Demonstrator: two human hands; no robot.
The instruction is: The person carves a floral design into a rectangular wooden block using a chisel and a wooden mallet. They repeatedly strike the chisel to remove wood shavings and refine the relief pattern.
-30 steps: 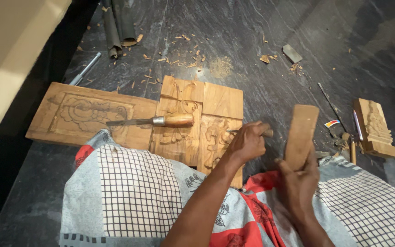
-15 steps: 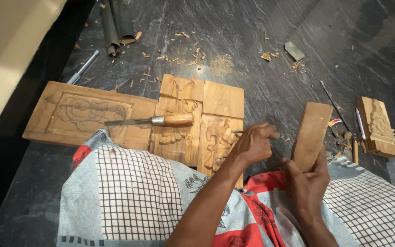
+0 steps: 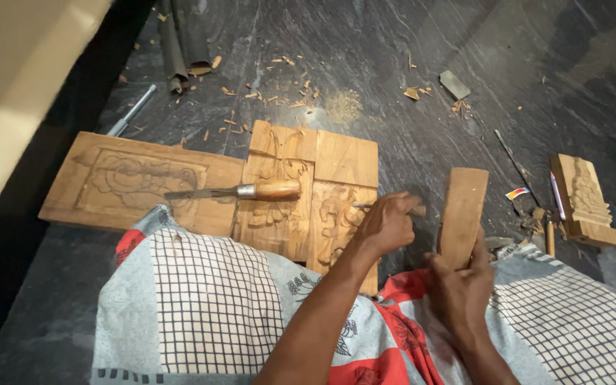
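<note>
Left hand (image 3: 388,222), at centre frame, is closed in a fist around a small carving tool (image 3: 365,206); the metal shaft projects leftward onto the carved wooden panel (image 3: 341,214), and the handle end shows at the right of the fist. Right hand (image 3: 463,289), at lower right of centre, is closed around the lower end of a flat wooden mallet block (image 3: 463,210), which stands roughly upright, just right of the left hand and apart from it. The carved panel lies on the dark stone floor (image 3: 408,64), against the person's checked cloth-covered lap (image 3: 215,299). A larger chisel (image 3: 240,191) with a wooden handle rests untouched across the adjoining panel (image 3: 279,178) and the wide relief board (image 3: 137,182) at left of frame. At right edge lies a small carved figure block (image 3: 584,199), with pencils (image 3: 556,196) just beside it. Wood chips (image 3: 279,89) are scattered across the upper centre of the floor. Dark rolled objects (image 3: 180,43) lie at upper left; their nature cannot be determined.
</note>
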